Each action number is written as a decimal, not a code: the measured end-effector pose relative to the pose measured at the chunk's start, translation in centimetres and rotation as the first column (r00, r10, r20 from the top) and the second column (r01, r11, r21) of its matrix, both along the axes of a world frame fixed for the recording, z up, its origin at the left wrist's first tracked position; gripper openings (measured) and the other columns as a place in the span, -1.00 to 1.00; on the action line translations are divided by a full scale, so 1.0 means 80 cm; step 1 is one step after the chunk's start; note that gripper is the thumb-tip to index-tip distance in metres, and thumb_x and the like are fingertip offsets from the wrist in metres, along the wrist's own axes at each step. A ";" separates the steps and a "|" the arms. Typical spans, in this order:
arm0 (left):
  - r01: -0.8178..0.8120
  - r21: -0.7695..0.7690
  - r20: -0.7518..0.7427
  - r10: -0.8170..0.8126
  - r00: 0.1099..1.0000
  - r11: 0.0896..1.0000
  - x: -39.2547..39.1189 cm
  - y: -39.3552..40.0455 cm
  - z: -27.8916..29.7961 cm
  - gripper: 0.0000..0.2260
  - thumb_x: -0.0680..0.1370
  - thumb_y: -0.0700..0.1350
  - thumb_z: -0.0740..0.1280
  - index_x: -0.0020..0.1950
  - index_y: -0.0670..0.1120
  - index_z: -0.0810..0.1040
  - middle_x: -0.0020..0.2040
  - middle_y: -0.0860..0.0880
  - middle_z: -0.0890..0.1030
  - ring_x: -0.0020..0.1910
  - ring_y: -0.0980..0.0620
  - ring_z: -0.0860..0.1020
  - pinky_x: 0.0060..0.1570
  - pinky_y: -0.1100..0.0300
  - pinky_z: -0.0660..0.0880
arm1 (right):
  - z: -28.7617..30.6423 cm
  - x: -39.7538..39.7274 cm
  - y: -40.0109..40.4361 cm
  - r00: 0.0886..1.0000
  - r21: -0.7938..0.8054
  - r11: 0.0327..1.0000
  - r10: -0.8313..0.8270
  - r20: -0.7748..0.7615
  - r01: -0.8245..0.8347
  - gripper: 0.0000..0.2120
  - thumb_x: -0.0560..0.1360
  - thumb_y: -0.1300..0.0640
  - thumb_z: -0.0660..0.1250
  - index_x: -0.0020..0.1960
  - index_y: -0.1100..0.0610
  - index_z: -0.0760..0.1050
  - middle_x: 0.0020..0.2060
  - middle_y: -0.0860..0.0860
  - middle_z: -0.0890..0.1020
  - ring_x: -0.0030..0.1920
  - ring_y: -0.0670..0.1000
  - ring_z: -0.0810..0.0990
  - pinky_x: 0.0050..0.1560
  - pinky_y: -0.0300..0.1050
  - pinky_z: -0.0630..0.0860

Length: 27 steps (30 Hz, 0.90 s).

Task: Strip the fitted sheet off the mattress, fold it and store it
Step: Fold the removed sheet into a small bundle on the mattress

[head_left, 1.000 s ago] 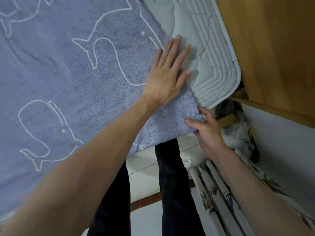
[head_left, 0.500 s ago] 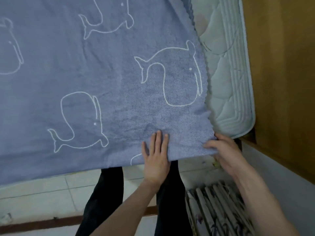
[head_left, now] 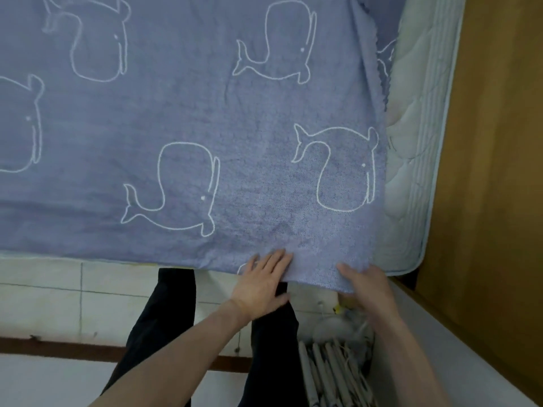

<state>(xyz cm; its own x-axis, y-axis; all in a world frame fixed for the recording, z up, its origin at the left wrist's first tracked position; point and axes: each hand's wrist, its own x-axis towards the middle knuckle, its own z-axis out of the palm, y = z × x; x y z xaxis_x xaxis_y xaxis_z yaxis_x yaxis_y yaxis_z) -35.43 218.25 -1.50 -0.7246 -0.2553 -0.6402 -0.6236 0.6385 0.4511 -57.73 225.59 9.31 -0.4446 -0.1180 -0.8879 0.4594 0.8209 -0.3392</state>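
A blue-grey fitted sheet printed with white whale outlines (head_left: 182, 118) is spread over most of the pale quilted mattress (head_left: 411, 177), whose right strip and near right corner are left bare. The sheet's near edge is draped over the mattress's front side, above the white tiled floor (head_left: 53, 304). The left hand (head_left: 261, 284) is laid flat on that hanging edge, its fingers (head_left: 277, 259) straight and close together, pressing on the cloth. The right hand (head_left: 365, 284) is placed at the sheet's loose near-right corner; its fingers are curled round the corner's lower edge, with the tips hidden beneath the fabric. A wooden panel (head_left: 493, 171) is set just beside the mattress on the right, so little room is left on that side. Below the corner, a bundle of grey slats (head_left: 329, 374) and a white round object (head_left: 332, 330) are seen on the floor, between the person's dark trouser legs (head_left: 164, 327) and a white ledge (head_left: 440, 348).
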 end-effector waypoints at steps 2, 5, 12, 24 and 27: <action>-0.081 -0.006 -0.132 0.080 0.988 0.997 -0.028 0.005 0.031 -0.26 0.53 0.33 0.21 0.62 0.01 0.14 0.55 0.06 0.33 0.50 0.03 0.34 0.50 -0.08 0.26 | 0.024 0.006 -0.019 0.984 -0.047 0.985 0.162 -0.068 -0.166 -0.89 0.55 0.20 0.39 -0.04 -0.01 0.59 -0.18 -0.26 0.70 -0.17 -0.34 0.64 -0.24 -0.41 0.50; -0.307 0.012 -0.369 0.290 0.883 0.952 -0.055 0.005 0.079 -0.41 0.55 0.13 0.31 0.53 -0.07 0.38 0.46 0.06 0.48 0.35 0.09 0.50 0.38 0.05 0.44 | 0.057 0.021 -0.056 0.948 -0.075 0.949 0.297 -0.115 -0.306 -0.83 0.56 0.20 0.34 -0.13 -0.04 0.61 -0.21 -0.40 0.67 -0.19 -0.39 0.62 -0.24 -0.45 0.46; -0.596 0.056 -0.511 0.536 0.672 0.801 -0.037 -0.049 0.149 -0.31 0.31 -0.18 0.62 0.43 -0.13 0.53 0.17 -0.01 0.69 -0.02 0.08 0.68 -0.09 0.25 0.59 | 0.107 0.009 -0.152 0.848 -0.023 0.855 0.517 0.116 -0.518 -0.91 0.52 0.00 0.45 0.02 -0.05 0.64 -0.03 -0.17 0.74 0.00 -0.10 0.71 0.17 -0.06 0.58; -0.925 0.318 -0.317 0.943 0.101 0.207 0.171 -0.292 0.219 -0.89 0.58 -0.17 0.31 -0.05 -0.02 0.63 -0.40 0.03 0.57 -0.44 0.05 0.52 -0.39 0.12 0.37 | 0.195 0.292 -0.510 0.076 0.143 0.103 0.981 -0.180 -0.984 -0.65 0.48 0.26 0.22 -0.42 0.10 0.19 -0.45 0.02 0.34 -0.42 0.03 0.28 -0.42 -0.15 0.18; -0.938 0.343 -0.305 0.938 -0.167 -0.055 0.274 -0.362 0.225 -0.54 0.59 -0.29 0.35 -0.33 0.20 0.35 -0.46 0.19 0.48 -0.46 0.25 0.42 -0.41 0.29 0.28 | 0.205 0.434 -0.605 -0.059 0.107 -0.032 0.966 -0.253 -0.994 -0.72 0.49 0.21 0.25 -0.35 0.12 0.25 -0.21 0.15 0.57 -0.20 0.16 0.52 -0.29 -0.15 0.28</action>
<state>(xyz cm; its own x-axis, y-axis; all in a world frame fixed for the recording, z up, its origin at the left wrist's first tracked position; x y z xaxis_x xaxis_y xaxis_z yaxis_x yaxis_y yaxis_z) -13.50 189.31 16.48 0.1652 -0.8848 -0.4358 -0.3575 -0.4655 0.8096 -22.97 177.18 25.75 0.0586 -0.6544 -0.7538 -0.8751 0.3297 -0.3543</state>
